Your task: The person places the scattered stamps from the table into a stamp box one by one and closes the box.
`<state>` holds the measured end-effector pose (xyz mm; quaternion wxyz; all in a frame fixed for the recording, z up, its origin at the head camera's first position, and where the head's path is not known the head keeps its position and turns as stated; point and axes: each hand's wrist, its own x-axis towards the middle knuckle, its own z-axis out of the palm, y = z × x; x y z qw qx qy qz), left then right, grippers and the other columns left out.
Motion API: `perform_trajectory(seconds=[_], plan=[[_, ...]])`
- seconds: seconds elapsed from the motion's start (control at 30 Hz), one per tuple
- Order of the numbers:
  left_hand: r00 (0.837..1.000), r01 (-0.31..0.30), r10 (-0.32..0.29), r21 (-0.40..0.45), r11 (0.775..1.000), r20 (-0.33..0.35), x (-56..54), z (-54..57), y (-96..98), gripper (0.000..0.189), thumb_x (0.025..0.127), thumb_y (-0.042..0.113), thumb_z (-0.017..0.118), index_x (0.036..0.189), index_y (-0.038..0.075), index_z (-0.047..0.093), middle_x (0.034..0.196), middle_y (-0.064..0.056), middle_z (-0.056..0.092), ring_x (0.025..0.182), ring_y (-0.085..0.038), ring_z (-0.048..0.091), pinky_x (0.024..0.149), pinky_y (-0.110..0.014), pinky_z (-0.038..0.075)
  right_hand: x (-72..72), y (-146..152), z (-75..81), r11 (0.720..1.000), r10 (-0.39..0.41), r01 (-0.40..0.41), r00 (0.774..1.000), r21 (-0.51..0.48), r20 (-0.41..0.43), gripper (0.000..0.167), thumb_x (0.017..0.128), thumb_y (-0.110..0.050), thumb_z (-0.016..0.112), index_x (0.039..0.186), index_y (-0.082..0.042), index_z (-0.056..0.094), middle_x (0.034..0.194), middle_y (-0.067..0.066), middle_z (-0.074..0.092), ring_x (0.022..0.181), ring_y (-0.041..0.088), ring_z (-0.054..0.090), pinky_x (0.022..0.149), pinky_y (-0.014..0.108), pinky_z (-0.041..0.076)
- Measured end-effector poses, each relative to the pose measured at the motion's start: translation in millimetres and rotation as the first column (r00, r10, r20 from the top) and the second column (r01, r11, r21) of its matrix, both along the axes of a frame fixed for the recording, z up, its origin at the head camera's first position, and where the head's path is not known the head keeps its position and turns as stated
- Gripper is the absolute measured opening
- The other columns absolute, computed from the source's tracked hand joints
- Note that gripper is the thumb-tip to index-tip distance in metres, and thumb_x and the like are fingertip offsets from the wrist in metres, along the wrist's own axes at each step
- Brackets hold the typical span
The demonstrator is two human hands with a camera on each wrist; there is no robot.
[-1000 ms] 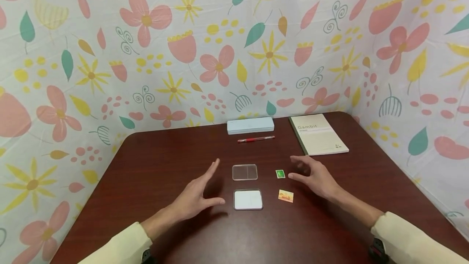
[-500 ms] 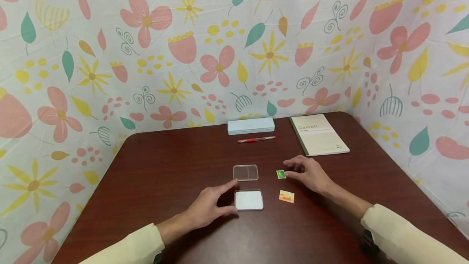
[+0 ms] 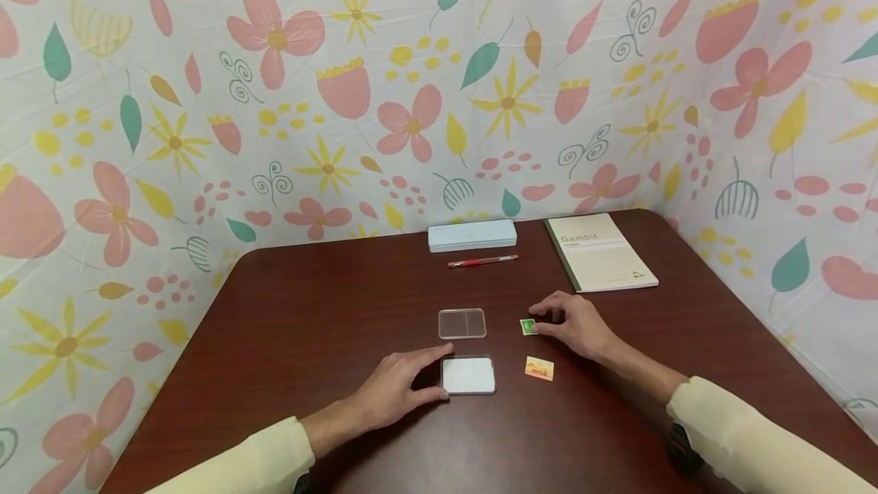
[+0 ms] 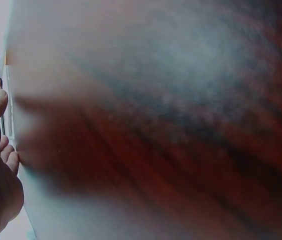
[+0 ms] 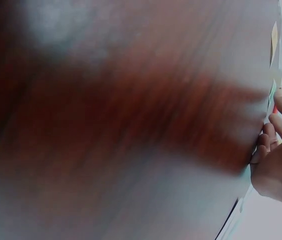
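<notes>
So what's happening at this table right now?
A person sits at a dark wooden table. The left hand touches the left edge of a white-lined clear case, while the right hand has its fingertips on a small green stamp. An orange stamp and a clear lid lie untouched nearby.

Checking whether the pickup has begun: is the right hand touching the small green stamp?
Touching. The head view shows the right hand with fingertips on the green stamp, no gap between them.
</notes>
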<state>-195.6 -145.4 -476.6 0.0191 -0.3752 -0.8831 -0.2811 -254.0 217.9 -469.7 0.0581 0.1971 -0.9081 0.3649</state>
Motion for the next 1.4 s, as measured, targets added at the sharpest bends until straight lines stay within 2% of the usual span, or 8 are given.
perform_trajectory(seconds=[0.23, 0.4, 0.6, 1.17, 1.4], plan=[[1.0, 0.007, -0.007, 0.013, 1.0, -0.013, 0.1, -5.7, 0.6, 0.064, 0.096, 0.029, 0.082, 0.153, 0.012, 0.059, 0.147, -0.002, 0.064, 0.133, -0.018, 0.062, 0.106, -0.043, 0.053, 0.4, -1.3, -1.2, 1.0, -0.002, 0.002, 1.0, 0.011, -0.027, 0.023, 0.087, -0.012, 0.089, 0.108, -0.004, 0.083, 0.101, 0.003, 0.069, 0.077, 0.016, 0.05, 0.066, 0.028, 0.039], [1.0, 0.0, 0.0, 0.022, 1.0, 0.004, 1.1, -6.5, 0.6, 0.062, 0.096, 0.028, 0.082, 0.152, 0.012, 0.059, 0.146, -0.002, 0.064, 0.133, -0.018, 0.062, 0.106, -0.043, 0.053, 0.5, -2.4, -1.6, 1.0, -0.007, 0.008, 0.999, 0.014, -0.034, 0.02, 0.086, -0.013, 0.09, 0.103, -0.007, 0.083, 0.098, 0.002, 0.068, 0.075, 0.014, 0.049, 0.065, 0.028, 0.038], [1.0, -0.009, 0.009, 0.028, 1.0, -0.007, 2.2, -6.6, -0.1, 0.062, 0.096, 0.027, 0.083, 0.152, 0.013, 0.059, 0.145, -0.002, 0.065, 0.132, -0.018, 0.063, 0.105, -0.044, 0.054, -1.2, -4.0, -4.2, 1.0, -0.01, 0.011, 0.999, 0.021, -0.042, 0.015, 0.085, -0.009, 0.09, 0.098, -0.009, 0.083, 0.096, 0.002, 0.068, 0.074, 0.014, 0.049, 0.065, 0.028, 0.039], [1.0, -0.01, 0.011, 0.024, 1.0, -0.025, 0.2, -8.0, -0.4, 0.062, 0.096, 0.028, 0.082, 0.152, 0.014, 0.06, 0.147, -0.001, 0.064, 0.133, -0.017, 0.062, 0.106, -0.043, 0.053, -3.4, -5.4, 0.1, 1.0, 0.002, -0.002, 1.0, 0.0, -0.012, 0.011, 0.087, -0.007, 0.089, 0.094, -0.011, 0.081, 0.094, 0.001, 0.068, 0.076, 0.014, 0.051, 0.066, 0.028, 0.04], [1.0, -0.007, 0.007, 0.015, 1.0, -0.018, 1.2, -6.9, -0.4, 0.062, 0.097, 0.028, 0.081, 0.153, 0.014, 0.059, 0.147, -0.001, 0.064, 0.133, -0.017, 0.061, 0.106, -0.043, 0.053, -1.7, -5.7, 1.4, 1.0, -0.004, 0.004, 1.0, -0.003, 0.008, 0.011, 0.089, -0.009, 0.086, 0.096, -0.012, 0.079, 0.086, -0.004, 0.066, 0.073, 0.015, 0.053, 0.064, 0.028, 0.042]])
